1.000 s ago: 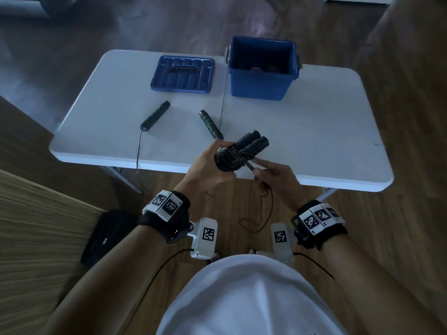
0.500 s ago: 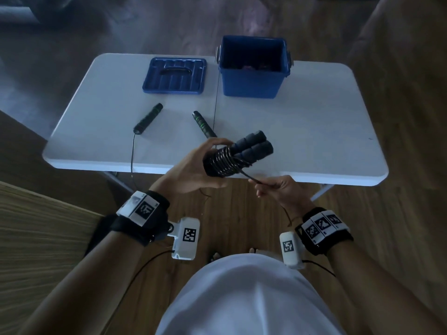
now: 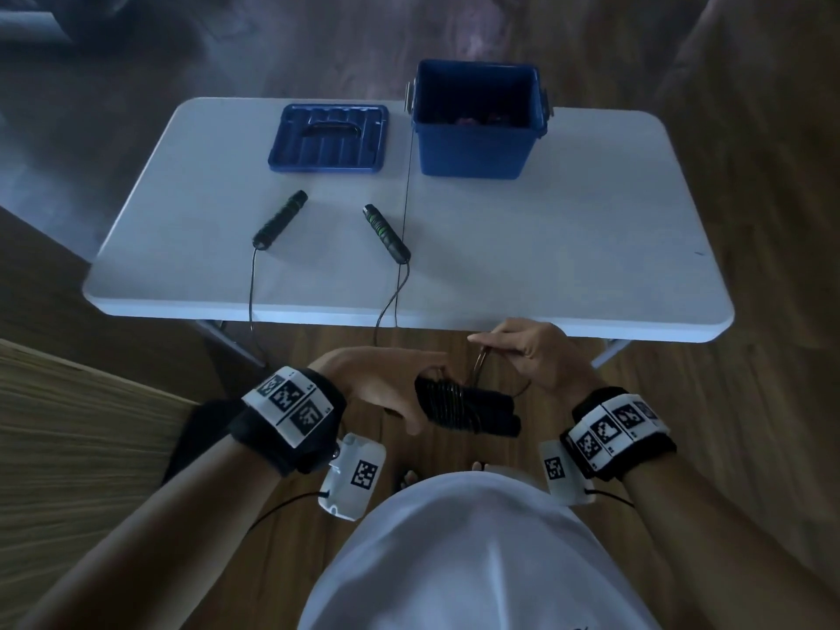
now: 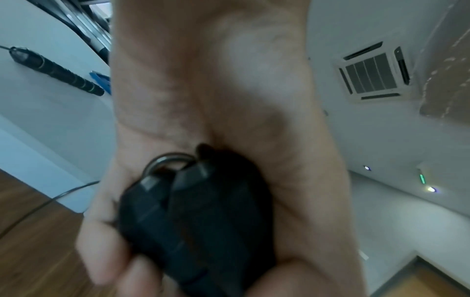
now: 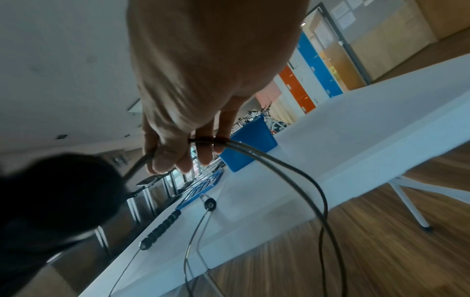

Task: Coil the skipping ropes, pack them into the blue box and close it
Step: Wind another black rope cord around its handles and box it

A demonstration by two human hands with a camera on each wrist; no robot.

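Setting: an indoor hall or activity room of an institutional kind, not a home.
Floor: wood-look planks ran under a white folding table [image 3: 591, 247] on metal legs.
Ceiling: a cassette air-conditioning vent [image 4: 374, 72] sat recessed overhead.
Walls: orange and blue panels [image 5: 309, 66] lined the far side beside a tall framed door [image 5: 338, 46] with notices posted above it.
Background: what looked like parked bicycles [image 5: 257, 116] stood past the table, too small to tell for sure.
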